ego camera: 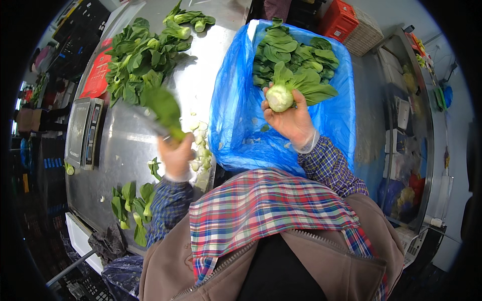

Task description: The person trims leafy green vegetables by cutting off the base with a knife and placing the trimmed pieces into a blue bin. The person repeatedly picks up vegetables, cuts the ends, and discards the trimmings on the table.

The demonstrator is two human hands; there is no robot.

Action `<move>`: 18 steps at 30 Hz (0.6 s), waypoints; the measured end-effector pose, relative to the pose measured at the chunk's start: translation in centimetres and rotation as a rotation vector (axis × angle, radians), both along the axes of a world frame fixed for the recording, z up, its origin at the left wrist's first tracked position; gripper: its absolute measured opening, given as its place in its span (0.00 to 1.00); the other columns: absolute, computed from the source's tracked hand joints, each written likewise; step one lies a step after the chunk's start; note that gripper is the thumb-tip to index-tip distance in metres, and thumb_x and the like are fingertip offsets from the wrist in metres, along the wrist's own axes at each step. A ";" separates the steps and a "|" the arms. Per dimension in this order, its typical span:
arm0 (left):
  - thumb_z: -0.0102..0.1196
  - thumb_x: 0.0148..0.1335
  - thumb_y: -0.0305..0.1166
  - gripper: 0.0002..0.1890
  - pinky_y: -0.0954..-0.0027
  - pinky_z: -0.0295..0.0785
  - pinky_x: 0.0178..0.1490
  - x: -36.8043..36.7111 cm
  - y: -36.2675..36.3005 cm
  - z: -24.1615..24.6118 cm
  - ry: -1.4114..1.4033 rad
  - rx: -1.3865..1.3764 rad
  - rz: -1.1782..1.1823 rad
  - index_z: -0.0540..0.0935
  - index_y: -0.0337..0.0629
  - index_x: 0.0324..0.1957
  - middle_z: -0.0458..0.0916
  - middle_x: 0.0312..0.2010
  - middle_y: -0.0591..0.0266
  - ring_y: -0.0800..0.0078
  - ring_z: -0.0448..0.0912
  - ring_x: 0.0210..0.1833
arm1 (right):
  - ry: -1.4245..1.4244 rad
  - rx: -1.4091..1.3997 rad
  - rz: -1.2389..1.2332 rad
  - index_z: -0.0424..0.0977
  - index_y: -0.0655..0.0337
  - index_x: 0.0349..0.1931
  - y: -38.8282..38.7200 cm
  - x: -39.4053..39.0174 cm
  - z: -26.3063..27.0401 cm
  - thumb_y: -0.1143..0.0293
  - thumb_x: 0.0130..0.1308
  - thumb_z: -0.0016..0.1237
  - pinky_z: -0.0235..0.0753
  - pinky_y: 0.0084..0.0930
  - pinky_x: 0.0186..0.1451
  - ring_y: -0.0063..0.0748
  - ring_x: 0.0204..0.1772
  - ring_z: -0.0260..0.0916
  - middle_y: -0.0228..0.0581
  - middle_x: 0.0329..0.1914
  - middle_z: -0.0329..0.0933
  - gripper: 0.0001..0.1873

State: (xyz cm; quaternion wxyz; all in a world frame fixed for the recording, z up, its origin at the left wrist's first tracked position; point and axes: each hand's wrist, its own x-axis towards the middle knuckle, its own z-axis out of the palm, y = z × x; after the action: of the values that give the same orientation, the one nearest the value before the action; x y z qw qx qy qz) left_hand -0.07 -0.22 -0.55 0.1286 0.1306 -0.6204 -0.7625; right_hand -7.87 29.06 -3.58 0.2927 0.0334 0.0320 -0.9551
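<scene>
My right hand (292, 120) grips a bok choy head (279, 98) by its pale base, with the cut end facing me and the leaves pointing away. It is above a crate lined with a blue plastic bag (237, 109). More bok choy heads (278, 47) lie at the far end of that crate. Over the steel table, my left hand (175, 154) is blurred by motion. It holds a loose green leaf (163, 109) together with what looks like a knife (145, 118), whose blurred blade points up and left.
A heap of bok choy (143, 56) lies on the steel table (128, 146). Cut stem ends (201, 146) line the table's edge by the crate, and loose leaves (133, 203) lie nearer me. At left stands a scale (81, 131). A red crate (337, 19) is beyond.
</scene>
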 end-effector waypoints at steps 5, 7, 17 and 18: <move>0.65 0.56 0.27 0.29 0.79 0.62 0.13 7.0 -13.8 -2.9 -0.252 -0.205 0.634 0.64 0.35 0.56 0.76 0.33 0.62 0.80 0.68 0.16 | 0.135 -0.005 0.002 0.63 0.59 0.63 -0.2 -0.2 0.8 0.57 0.62 0.55 0.74 0.40 0.57 0.45 0.56 0.67 0.40 0.63 0.65 0.31; 0.67 0.55 0.30 0.30 0.69 0.77 0.38 11.5 -18.2 -3.9 -0.163 -0.533 0.804 0.67 0.28 0.55 0.77 0.40 0.53 0.68 0.77 0.34 | 0.168 -0.064 0.016 0.63 0.59 0.63 -0.2 -0.3 0.6 0.58 0.61 0.55 0.74 0.42 0.58 0.46 0.57 0.67 0.41 0.64 0.66 0.32; 0.68 0.54 0.34 0.31 0.57 0.72 0.55 16.0 -21.7 -5.6 -0.605 -1.342 1.027 0.71 0.23 0.54 0.76 0.51 0.41 0.51 0.76 0.52 | 0.249 -0.274 0.097 0.63 0.62 0.62 -0.6 -0.2 -0.1 0.71 0.55 0.52 0.59 0.50 0.71 0.55 0.70 0.53 0.48 0.62 0.65 0.31; 0.66 0.56 0.31 0.27 0.60 0.74 0.52 14.2 -20.2 -5.3 -0.329 -0.996 0.897 0.72 0.26 0.54 0.76 0.50 0.45 0.56 0.77 0.49 | 0.204 -0.302 0.116 0.63 0.63 0.62 -0.6 -0.2 -0.1 0.73 0.53 0.53 0.57 0.51 0.72 0.56 0.71 0.52 0.48 0.62 0.64 0.32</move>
State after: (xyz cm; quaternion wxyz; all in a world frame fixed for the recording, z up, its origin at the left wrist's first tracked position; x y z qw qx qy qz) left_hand 14.16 -20.38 -5.86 0.3805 0.4140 -0.7943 -0.2300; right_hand -8.04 28.50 -3.66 0.3440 -0.1098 -0.0803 -0.9291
